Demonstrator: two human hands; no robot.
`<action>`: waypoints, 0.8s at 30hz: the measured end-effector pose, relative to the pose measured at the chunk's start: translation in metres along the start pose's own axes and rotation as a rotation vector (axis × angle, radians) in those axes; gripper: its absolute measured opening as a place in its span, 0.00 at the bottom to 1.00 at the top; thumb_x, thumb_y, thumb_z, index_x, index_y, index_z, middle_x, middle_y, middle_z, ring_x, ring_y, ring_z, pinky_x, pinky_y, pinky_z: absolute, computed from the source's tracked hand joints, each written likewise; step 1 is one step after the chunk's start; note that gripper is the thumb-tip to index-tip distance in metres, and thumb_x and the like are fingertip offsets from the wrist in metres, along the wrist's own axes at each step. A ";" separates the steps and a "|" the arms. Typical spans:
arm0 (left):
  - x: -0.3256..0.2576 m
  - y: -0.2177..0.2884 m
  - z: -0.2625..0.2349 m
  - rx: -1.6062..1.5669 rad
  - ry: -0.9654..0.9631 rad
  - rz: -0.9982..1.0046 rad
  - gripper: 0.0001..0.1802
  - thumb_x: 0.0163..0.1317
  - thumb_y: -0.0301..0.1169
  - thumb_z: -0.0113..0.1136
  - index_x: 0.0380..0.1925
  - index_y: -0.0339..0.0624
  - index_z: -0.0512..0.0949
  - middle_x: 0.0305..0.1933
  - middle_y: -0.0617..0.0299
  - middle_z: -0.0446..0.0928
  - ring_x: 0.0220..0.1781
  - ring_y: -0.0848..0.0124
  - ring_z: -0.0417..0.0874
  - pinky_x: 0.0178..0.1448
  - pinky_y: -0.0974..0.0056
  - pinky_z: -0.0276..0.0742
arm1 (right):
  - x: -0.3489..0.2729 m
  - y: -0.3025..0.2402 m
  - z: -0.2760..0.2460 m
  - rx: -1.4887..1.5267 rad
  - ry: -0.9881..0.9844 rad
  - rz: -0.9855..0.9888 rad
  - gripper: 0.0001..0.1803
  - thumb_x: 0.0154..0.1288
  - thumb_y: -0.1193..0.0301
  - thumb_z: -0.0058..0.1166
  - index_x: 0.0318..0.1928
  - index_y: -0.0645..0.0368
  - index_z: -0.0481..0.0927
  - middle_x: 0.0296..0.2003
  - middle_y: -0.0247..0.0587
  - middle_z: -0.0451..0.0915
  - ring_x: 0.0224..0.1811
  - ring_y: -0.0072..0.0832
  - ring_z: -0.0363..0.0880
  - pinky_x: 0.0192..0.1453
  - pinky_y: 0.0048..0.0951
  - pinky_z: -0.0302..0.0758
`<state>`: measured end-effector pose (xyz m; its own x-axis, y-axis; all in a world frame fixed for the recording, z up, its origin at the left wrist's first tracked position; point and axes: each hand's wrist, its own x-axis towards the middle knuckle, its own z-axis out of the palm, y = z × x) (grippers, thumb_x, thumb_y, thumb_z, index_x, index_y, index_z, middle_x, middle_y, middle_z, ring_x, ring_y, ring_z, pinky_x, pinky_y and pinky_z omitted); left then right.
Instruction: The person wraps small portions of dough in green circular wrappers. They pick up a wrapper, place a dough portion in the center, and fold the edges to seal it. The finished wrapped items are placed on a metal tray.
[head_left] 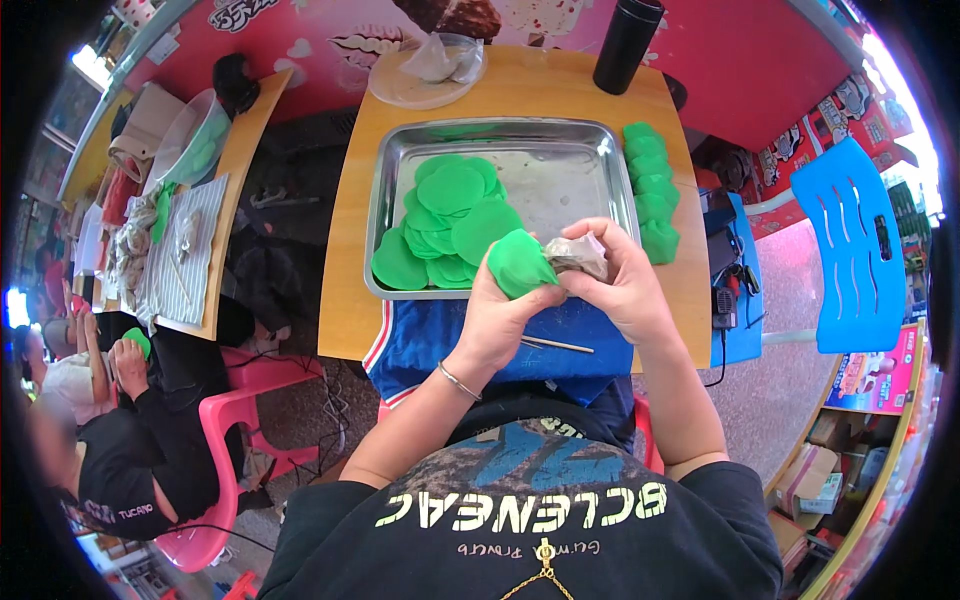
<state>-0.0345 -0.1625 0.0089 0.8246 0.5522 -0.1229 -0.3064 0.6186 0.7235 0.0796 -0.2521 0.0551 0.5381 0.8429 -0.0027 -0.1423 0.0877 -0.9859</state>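
Over the near edge of a steel tray (395, 160) on a wooden bench (350, 300), the left hand (500, 315) curls closed around a green dough disc (518, 262), while the right hand (625, 285) pinches a crumpled clear wrapper (578, 255) against it.

Daylight scene, evenly lit, strong fisheye bend.

Glare is seen on the steel tray (600, 150) and overexposure at the right rim by the blue chair (850, 250). Corners are vignetted black. Soft shadows are cast under the table (520, 90). Left-edge figures are blurred.
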 end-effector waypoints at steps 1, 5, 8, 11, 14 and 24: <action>0.001 -0.001 0.000 0.029 -0.002 -0.011 0.29 0.48 0.18 0.64 0.50 0.40 0.64 0.45 0.61 0.72 0.46 0.71 0.76 0.47 0.65 0.78 | -0.001 0.001 0.000 -0.110 0.024 -0.060 0.12 0.53 0.80 0.57 0.38 0.61 0.71 0.29 0.30 0.75 0.33 0.15 0.73 0.37 0.18 0.70; 0.002 -0.003 -0.002 0.189 -0.089 0.001 0.29 0.49 0.20 0.63 0.52 0.40 0.65 0.46 0.60 0.72 0.48 0.71 0.75 0.49 0.67 0.75 | -0.003 0.007 -0.001 -0.418 0.061 -0.151 0.11 0.51 0.80 0.57 0.36 0.61 0.73 0.27 0.31 0.76 0.32 0.15 0.72 0.36 0.19 0.70; 0.003 0.009 -0.008 0.217 -0.120 0.012 0.25 0.52 0.23 0.61 0.51 0.40 0.66 0.49 0.57 0.73 0.49 0.71 0.75 0.50 0.67 0.75 | -0.002 0.003 -0.003 -0.410 0.009 -0.084 0.10 0.50 0.80 0.57 0.34 0.61 0.73 0.27 0.32 0.75 0.31 0.15 0.72 0.36 0.20 0.70; 0.008 0.025 -0.017 0.148 -0.116 -0.066 0.13 0.60 0.29 0.56 0.44 0.39 0.71 0.46 0.56 0.75 0.46 0.73 0.76 0.48 0.68 0.75 | -0.002 0.008 -0.009 -0.386 -0.070 -0.035 0.11 0.53 0.80 0.56 0.36 0.60 0.71 0.28 0.28 0.72 0.31 0.12 0.68 0.34 0.17 0.66; 0.009 0.027 -0.023 0.296 -0.122 -0.066 0.06 0.61 0.29 0.56 0.35 0.39 0.74 0.40 0.60 0.76 0.41 0.76 0.76 0.43 0.71 0.73 | -0.003 0.002 -0.004 -0.321 -0.122 0.014 0.11 0.55 0.79 0.55 0.38 0.60 0.70 0.28 0.26 0.70 0.30 0.11 0.67 0.34 0.15 0.65; 0.007 0.015 -0.005 -0.007 -0.022 0.018 0.03 0.58 0.27 0.60 0.28 0.40 0.77 0.30 0.69 0.75 0.33 0.82 0.74 0.38 0.75 0.71 | -0.004 0.011 -0.007 -0.656 -0.001 -0.208 0.09 0.53 0.74 0.58 0.35 0.63 0.76 0.28 0.38 0.75 0.29 0.21 0.73 0.32 0.23 0.68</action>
<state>-0.0359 -0.1469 0.0157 0.8294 0.5505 -0.0951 -0.3242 0.6130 0.7205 0.0816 -0.2584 0.0428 0.4985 0.8440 0.1978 0.4965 -0.0909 -0.8633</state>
